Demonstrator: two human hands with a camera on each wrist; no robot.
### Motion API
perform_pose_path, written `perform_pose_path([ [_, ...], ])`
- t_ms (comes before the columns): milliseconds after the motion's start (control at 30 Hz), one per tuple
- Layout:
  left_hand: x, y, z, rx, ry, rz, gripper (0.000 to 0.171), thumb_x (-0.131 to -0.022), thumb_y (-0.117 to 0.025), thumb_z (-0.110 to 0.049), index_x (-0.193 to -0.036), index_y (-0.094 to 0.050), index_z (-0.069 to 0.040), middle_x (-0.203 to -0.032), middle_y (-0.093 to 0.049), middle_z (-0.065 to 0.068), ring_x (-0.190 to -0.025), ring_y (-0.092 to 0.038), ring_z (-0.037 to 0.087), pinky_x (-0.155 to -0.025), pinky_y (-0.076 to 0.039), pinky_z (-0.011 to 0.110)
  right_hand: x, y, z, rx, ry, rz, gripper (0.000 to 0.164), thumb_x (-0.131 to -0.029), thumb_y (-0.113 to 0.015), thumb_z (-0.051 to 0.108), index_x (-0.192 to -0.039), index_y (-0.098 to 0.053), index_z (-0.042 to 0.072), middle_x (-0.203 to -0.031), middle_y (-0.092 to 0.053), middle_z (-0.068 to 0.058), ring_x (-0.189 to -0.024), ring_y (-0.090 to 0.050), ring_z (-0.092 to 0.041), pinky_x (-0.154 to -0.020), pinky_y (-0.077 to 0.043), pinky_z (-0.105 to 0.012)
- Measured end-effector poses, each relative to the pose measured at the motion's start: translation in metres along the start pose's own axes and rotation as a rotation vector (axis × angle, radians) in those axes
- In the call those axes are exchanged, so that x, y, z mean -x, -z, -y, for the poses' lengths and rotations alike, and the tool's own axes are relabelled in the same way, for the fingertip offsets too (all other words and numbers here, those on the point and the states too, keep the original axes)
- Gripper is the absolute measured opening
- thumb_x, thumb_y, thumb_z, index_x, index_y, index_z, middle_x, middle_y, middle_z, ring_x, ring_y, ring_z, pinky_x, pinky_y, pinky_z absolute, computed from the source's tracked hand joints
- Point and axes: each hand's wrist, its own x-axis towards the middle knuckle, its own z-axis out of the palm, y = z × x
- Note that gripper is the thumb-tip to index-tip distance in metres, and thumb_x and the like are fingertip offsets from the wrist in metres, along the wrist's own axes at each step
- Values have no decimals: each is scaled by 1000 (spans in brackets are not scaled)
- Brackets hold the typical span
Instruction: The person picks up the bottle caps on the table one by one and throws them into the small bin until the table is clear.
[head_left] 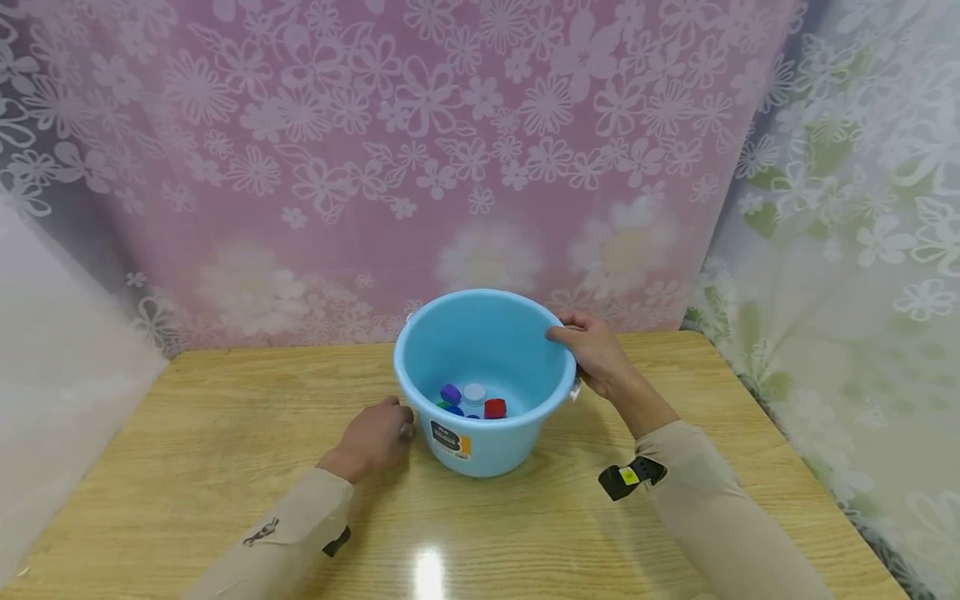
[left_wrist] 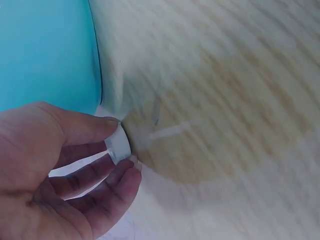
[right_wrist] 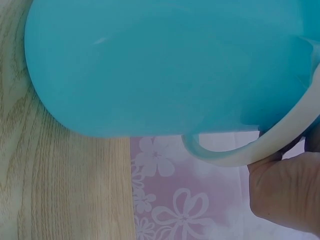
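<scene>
A light blue bucket (head_left: 498, 450) stands upright on the wooden table, with several coloured bottle caps on its floor. Among them are a red cap (head_left: 495, 408), a purple cap (head_left: 451, 393) and a white cap (head_left: 474, 393). My right hand (head_left: 596, 354) grips the bucket's rim on the right, thumb over the inner side. Low beside the bucket's left wall is my left hand (head_left: 378, 433). Between thumb and fingers it pinches another white bottle cap (left_wrist: 119, 144), close to the tabletop. The bucket's pale handle (right_wrist: 280, 140) hangs near the right hand.
The wooden table (head_left: 225, 467) reaches back to a pink flowered curtain (head_left: 450, 167). A pale flowered curtain (head_left: 847, 275) hangs along the right edge. A label (head_left: 451, 439) is stuck on the bucket's front.
</scene>
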Motion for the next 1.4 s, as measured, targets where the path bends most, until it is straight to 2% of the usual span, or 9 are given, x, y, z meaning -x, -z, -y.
perform_pose_path([
  [133, 1, 6, 6, 12, 30, 8, 10, -90, -59, -6, -82, -65, -8, -77, -48, 2, -65, -46, 17, -58, -44, 35, 0, -1, -1, -9, 4, 2, 32, -93, -57, 12, -119, -50, -5, -119, -56, -25, -94, -65, -33, -72, -58, -43],
  [233, 2, 19, 11, 15, 29, -11, 8, -89, -60, -7, -89, -68, -7, -79, -53, 2, -69, -50, 18, -61, -47, 37, 0, -1, -1, -14, 9, 4, 31, -93, -57, 12, -118, -50, -5, -119, -56, -25, -95, -65, -33, -72, -58, -43],
  [367, 3, 45, 15, 6, 13, -31, 14, -88, -62, -9, -98, -70, -2, -88, -60, 8, -77, -58, 23, -64, -51, 43, 0, 0, -1, -9, 12, 3, 32, -93, -57, 12, -119, -49, -6, -118, -56, -25, -94, -65, -32, -72, -58, -42],
  [500, 5, 71, 18, 1, -6, -59, 20, -89, -62, -11, -105, -69, 1, -99, -63, 14, -89, -60, 30, -71, -52, 47, 0, 1, 0, -1, 10, -1, 34, -93, -57, 13, -120, -49, -6, -118, -57, -25, -92, -66, -31, -72, -58, -41],
  [667, 8, 100, 20, 18, -11, -124, 24, -92, -60, -14, -108, -66, 2, -104, -61, 18, -83, -61, 28, -69, -53, 46, 0, 1, 0, 1, 0, -2, 33, -93, -58, 13, -120, -50, -6, -118, -57, -25, -92, -66, -32, -71, -58, -41],
  [833, 10, 126, 14, 50, -24, -173, 26, -91, -61, -12, -110, -65, 5, -107, -59, 21, -73, -62, 24, -62, -53, 42, 1, 0, 0, -3, 2, -1, 33, -93, -58, 13, -120, -50, -6, -118, -57, -25, -93, -66, -33, -70, -58, -41],
  [1167, 8, 164, -6, 47, -58, -230, 26, -90, -62, -12, -111, -66, 3, -106, -59, 18, -75, -60, 23, -62, -51, 39, 0, 1, 0, -2, -2, 0, 35, -93, -57, 13, -121, -49, -6, -121, -56, -26, -97, -64, -35, -73, -58, -42],
  [1400, -1, 183, -22, 7, -78, -224, 26, -90, -62, -14, -112, -66, -1, -113, -59, 17, -84, -60, 26, -68, -52, 41, -1, 1, -1, -7, 6, 1, 36, -93, -58, 12, -123, -50, -6, -121, -56, -26, -97, -64, -36, -73, -57, -43],
])
